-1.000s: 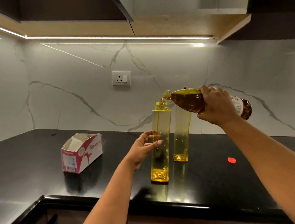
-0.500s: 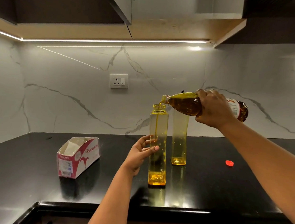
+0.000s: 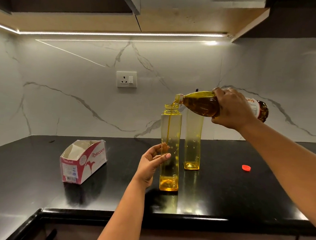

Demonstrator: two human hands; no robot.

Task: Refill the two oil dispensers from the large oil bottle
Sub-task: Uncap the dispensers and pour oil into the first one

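Right hand [image 3: 230,108] grips large tilted amber oil bottle [image 3: 202,104]; left hand [image 3: 151,163] curls round tall yellow plastic dispenser [image 3: 170,149]. Best kept: thin stream centred over neck, above steadying fingers [image 3: 164,157].

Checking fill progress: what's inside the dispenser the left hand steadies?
A thin oil stream runs down inside the near dispenser to a shallow pool at its base. The left hand partly covers its left side.

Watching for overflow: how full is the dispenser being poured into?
Nearly empty: the near dispenser holds oil only at its base, fed by a thin stream from the oil bottle.
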